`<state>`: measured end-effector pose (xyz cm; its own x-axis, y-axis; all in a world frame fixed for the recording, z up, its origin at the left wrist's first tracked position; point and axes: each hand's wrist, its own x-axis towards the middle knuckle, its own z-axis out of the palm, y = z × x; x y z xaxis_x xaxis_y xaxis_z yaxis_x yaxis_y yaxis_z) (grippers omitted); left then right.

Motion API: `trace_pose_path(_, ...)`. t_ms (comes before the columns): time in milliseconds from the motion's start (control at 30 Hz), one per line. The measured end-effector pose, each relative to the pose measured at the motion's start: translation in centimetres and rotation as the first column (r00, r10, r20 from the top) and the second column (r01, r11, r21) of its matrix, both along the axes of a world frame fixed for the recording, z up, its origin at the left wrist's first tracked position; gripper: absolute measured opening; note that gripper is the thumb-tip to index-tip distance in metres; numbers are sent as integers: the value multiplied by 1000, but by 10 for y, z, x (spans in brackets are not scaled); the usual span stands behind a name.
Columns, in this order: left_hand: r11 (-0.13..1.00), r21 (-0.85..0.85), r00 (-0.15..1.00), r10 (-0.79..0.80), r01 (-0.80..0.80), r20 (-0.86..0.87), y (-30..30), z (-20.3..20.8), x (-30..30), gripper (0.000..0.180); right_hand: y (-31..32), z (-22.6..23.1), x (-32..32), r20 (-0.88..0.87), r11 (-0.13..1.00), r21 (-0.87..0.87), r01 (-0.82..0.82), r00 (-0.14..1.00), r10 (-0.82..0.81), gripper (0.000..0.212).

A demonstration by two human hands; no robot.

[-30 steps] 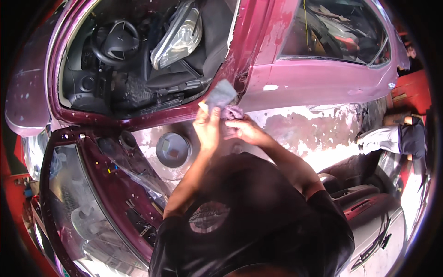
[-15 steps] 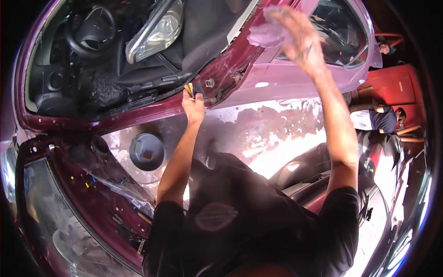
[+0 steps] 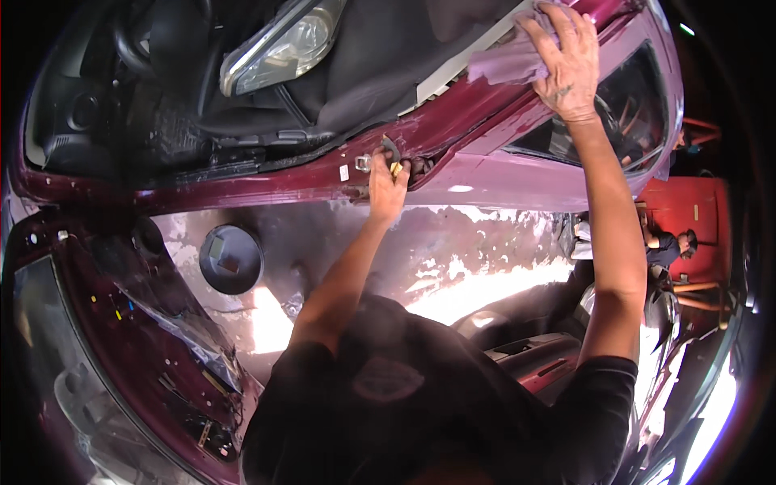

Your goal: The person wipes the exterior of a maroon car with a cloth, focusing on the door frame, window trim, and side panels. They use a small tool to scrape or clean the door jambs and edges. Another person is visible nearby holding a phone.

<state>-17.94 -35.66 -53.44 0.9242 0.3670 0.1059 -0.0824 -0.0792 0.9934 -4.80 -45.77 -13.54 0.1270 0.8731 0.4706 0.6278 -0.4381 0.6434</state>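
My right hand (image 3: 570, 77) is pressed over a purple cloth (image 3: 505, 66), which lies against the maroon pillar (image 3: 477, 105) beside the car's door opening. Its fingers are bent over the cloth. Lower down and further left, my left hand (image 3: 386, 190) is closed around a small dark grey and yellow piece (image 3: 395, 169) that looks like folded sandpaper; the fingers partly hide it. This hand is at the lower part of the pillar, by the metal door striker (image 3: 363, 163). Dull, pinkish paint covers the rear side panel (image 3: 493, 178) to the right.
A headlight (image 3: 283, 48) lies on the dark car seat (image 3: 356, 73). On the patchy floor stands a round dark bucket (image 3: 231, 279) with rectangular pieces inside. The opened car door (image 3: 121, 323) spreads at the lower left. Another person (image 3: 667, 246) is at the right, near a red panel (image 3: 687, 218).
My right hand, raised and blurred before, now has the cloth against the pillar. My left hand has moved right along the sill to the striker, keeping its small piece. The view has shifted.
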Motion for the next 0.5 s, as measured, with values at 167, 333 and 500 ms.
trace_pose_path(167,997,75,1000,-7,9,-28,2,-8,10,66,-9,-2,8,-17,998,38,-44,999,45,39)
trace_pose_path(333,968,-204,979,114,-148,-168,-8,43,16,59,-15,-11,12,34,998,28,-59,998,58,43)
trace_pose_path(500,967,-153,967,222,-202,128,-40,54,11,67,-18,-17,20,-26,1000,18,16,1000,-16,62)
